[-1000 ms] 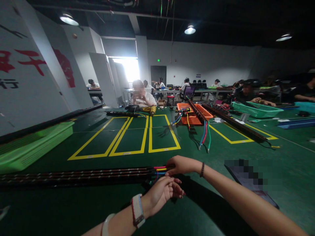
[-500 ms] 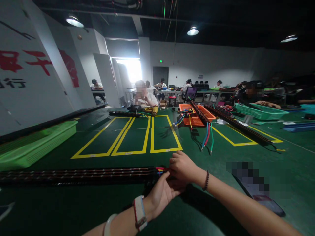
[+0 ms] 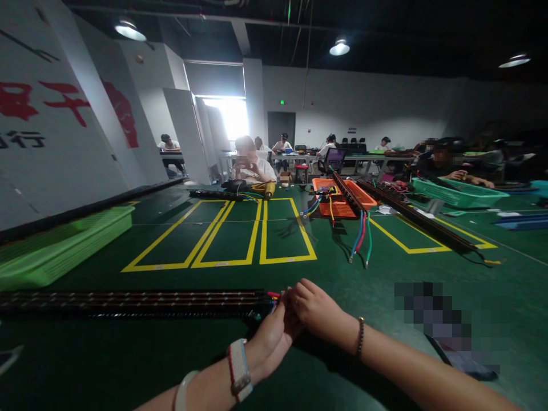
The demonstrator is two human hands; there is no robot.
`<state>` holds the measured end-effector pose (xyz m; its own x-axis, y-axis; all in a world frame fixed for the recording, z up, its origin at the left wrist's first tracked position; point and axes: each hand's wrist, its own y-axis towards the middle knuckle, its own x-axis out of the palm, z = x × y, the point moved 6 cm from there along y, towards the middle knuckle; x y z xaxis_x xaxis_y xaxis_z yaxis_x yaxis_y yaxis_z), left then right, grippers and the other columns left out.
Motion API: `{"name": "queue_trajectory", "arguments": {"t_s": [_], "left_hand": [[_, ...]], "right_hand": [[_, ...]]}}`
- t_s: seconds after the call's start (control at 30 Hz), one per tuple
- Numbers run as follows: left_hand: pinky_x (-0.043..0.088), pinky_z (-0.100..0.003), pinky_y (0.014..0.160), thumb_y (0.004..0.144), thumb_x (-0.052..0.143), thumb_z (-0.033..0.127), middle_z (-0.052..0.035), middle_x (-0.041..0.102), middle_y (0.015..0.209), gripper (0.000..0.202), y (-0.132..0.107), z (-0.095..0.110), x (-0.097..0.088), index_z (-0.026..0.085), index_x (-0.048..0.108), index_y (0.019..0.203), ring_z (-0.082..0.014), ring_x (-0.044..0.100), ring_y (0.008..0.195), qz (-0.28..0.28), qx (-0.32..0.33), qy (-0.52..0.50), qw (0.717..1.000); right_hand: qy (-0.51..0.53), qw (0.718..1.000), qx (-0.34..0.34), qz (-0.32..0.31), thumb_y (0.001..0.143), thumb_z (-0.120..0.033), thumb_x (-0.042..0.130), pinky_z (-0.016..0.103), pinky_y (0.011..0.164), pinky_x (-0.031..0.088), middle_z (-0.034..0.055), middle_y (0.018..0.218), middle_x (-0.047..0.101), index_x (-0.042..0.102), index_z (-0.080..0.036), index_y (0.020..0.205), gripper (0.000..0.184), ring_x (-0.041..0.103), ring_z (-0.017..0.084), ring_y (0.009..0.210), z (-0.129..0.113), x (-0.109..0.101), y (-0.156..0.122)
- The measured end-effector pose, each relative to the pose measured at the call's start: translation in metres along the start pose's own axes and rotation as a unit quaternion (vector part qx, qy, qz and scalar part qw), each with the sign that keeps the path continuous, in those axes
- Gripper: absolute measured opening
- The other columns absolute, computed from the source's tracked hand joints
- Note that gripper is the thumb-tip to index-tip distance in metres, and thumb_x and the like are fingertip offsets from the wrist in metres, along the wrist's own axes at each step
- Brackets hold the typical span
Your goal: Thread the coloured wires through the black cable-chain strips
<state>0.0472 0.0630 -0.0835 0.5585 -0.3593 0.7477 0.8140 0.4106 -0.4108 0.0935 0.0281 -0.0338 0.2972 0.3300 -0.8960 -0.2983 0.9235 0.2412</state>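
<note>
A long black bar (image 3: 128, 303) with brown lines and rows of pale dots lies across the left front of the table. Coloured wires (image 3: 273, 295), red and yellow among them, come out of its right end. My left hand (image 3: 273, 337), below a watch with a woven band, is closed round the wires from the near side. Against it presses my right hand (image 3: 319, 308), fingers curled in a pinch on the same wires. The wire ends are hidden inside my hands.
A green basket (image 3: 85, 245) stands left, a phone (image 3: 466, 365) lies right. Yellow tape frames (image 3: 222, 264) mark the tabletop. Farther back are an orange basket (image 3: 340, 210) with wired parts, another long bar (image 3: 419, 220), a teal basket (image 3: 464, 197) and seated people.
My hands have drawn closer together and shifted slightly left and down. The left fingers, more spread before, are now closed in at the wires. The bar has hardly moved.
</note>
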Motion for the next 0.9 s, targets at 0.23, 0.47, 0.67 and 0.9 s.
{"name": "queue_trajectory", "arguments": {"t_s": [0.23, 0.47, 0.67, 0.9], "left_hand": [[0.045, -0.032, 0.089, 0.091, 0.043, 0.027, -0.004, 0.063, 0.083, 0.016, 0.001, 0.001, 0.001, 0.015, 0.054, 0.089, -0.0119, 0.06, 0.078, -0.012, 0.011, -0.011, 1.0], [0.037, -0.036, 0.102, 0.089, 0.041, 0.042, -0.016, 0.063, 0.105, 0.04, 0.0, 0.0, 0.008, 0.007, 0.06, 0.097, -0.0214, 0.057, 0.104, -0.108, -0.01, 0.011, 0.994], [0.033, -0.037, 0.105, 0.091, 0.031, 0.046, -0.0226, 0.056, 0.116, 0.054, -0.003, 0.0, 0.009, 0.001, 0.056, 0.108, -0.0236, 0.052, 0.114, -0.099, -0.03, 0.049, 0.993], [0.037, -0.039, 0.102, 0.089, 0.04, 0.045, -0.0225, 0.06, 0.108, 0.047, -0.005, 0.003, 0.008, 0.002, 0.058, 0.1, -0.0247, 0.058, 0.105, -0.057, -0.003, 0.073, 0.996]], "right_hand": [[0.064, 0.995, 0.033, 0.068, 0.088, -0.022, 0.05, 0.034, 0.076, 0.034, 0.0073, 0.087, 0.057, 0.06, -0.014, 0.097, 0.016, 0.045, 0.019, 0.079, 0.014, -0.014, -0.009], [0.074, 0.984, 0.035, 0.159, 0.09, -0.035, 0.044, 0.034, 0.075, 0.032, 0.0048, 0.072, 0.054, 0.058, -0.015, 0.081, 0.026, 0.043, 0.017, 0.071, 0.056, -0.027, -0.03], [0.16, 0.984, 0.006, 0.081, 0.092, -0.032, 0.042, 0.03, 0.073, 0.033, 0.0027, 0.065, 0.05, 0.054, -0.016, 0.07, 0.03, 0.042, 0.015, 0.067, 0.059, -0.005, -0.029], [0.376, 0.908, 0.18, 0.044, 0.093, -0.033, 0.045, 0.026, 0.069, 0.036, 0.002, 0.072, 0.056, 0.057, -0.014, 0.075, 0.028, 0.048, 0.014, 0.07, 0.076, 0.02, -0.026]]}}
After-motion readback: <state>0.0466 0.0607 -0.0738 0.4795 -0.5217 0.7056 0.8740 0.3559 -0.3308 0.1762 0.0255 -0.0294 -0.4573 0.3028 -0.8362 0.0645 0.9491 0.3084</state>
